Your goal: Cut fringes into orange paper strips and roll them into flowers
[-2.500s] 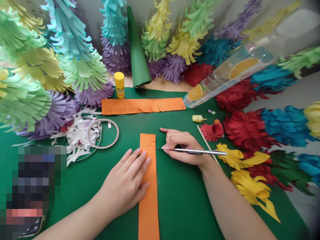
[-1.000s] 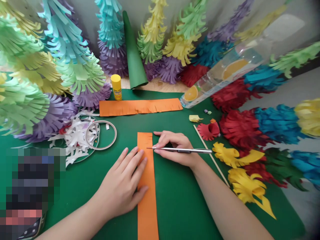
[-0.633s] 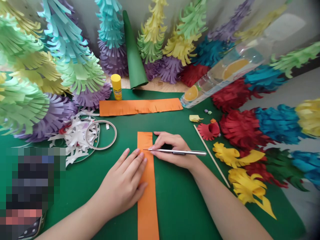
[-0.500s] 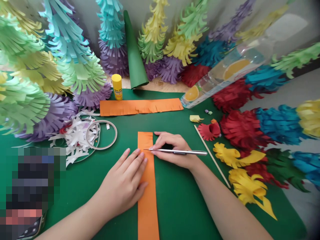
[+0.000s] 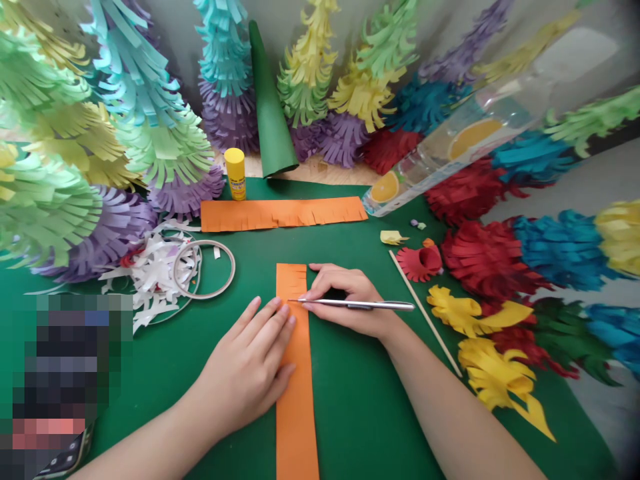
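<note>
An orange paper strip (image 5: 295,413) runs lengthwise on the green mat, with short slits along the right edge near its far end. My left hand (image 5: 250,360) lies flat across the strip, fingers spread, pressing on it. In my right hand (image 5: 350,297) is a slim silver pen-like knife (image 5: 367,305), pinched near its tip. The tip touches the strip just beyond my left fingertips, at the slits. Farther back lies a second orange strip (image 5: 285,213), fringed along its near edge.
Around the mat (image 5: 370,400) stand fringed paper cones, a yellow glue stick (image 5: 235,175), a green cone (image 5: 273,113) and a leaning plastic bottle (image 5: 425,163). White scraps (image 5: 160,267), a tape ring (image 5: 231,267) and a phone are left; a stick (image 5: 425,313) and yellow paper (image 5: 495,373) right.
The whole view has shifted very slightly. Both hands, the knife and the strip hold almost the same places.
</note>
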Tool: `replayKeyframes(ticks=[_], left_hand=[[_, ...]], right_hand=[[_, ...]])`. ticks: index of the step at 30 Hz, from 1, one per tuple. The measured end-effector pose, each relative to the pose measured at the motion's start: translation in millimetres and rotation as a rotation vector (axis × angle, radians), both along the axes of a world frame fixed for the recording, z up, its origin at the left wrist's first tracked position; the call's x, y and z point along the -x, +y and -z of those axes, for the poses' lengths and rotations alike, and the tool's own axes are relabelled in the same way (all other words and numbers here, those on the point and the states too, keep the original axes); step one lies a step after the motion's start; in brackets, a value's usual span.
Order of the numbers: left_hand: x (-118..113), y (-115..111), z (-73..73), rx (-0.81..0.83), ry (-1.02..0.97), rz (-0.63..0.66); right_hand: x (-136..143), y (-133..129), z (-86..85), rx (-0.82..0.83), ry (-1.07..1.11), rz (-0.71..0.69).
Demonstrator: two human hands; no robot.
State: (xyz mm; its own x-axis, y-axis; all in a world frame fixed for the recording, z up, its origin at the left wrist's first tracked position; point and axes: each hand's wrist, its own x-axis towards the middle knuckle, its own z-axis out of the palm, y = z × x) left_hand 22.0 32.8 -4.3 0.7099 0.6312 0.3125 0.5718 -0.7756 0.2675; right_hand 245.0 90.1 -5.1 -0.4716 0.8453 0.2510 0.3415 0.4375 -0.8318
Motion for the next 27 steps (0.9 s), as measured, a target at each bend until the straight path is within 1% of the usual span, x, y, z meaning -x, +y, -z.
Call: replayKeyframes(ticks=[8,14,19,27], left_hand=[[-1.3,-1.0,0.5,0.001,0.001,0.000],[-1.1,-1.1,1.4,-0.001,-0.003,-0.007],[-1.5,-1.0,1.9,-0.007,0.010,-0.011],[-1.9,-2.2,2.9,0.001,0.021,-0.024]], right_hand=[[0.7,0.0,0.5,-0.018,-0.010,-0.014],[-1.2,1.6,-1.9,-0.097,-0.073,-0.067],[-2.4,2.6,-2.6,-0.136,-0.108,-0.052],[-4.4,3.7,-4.9,-0.136,-0.145,-0.059]])
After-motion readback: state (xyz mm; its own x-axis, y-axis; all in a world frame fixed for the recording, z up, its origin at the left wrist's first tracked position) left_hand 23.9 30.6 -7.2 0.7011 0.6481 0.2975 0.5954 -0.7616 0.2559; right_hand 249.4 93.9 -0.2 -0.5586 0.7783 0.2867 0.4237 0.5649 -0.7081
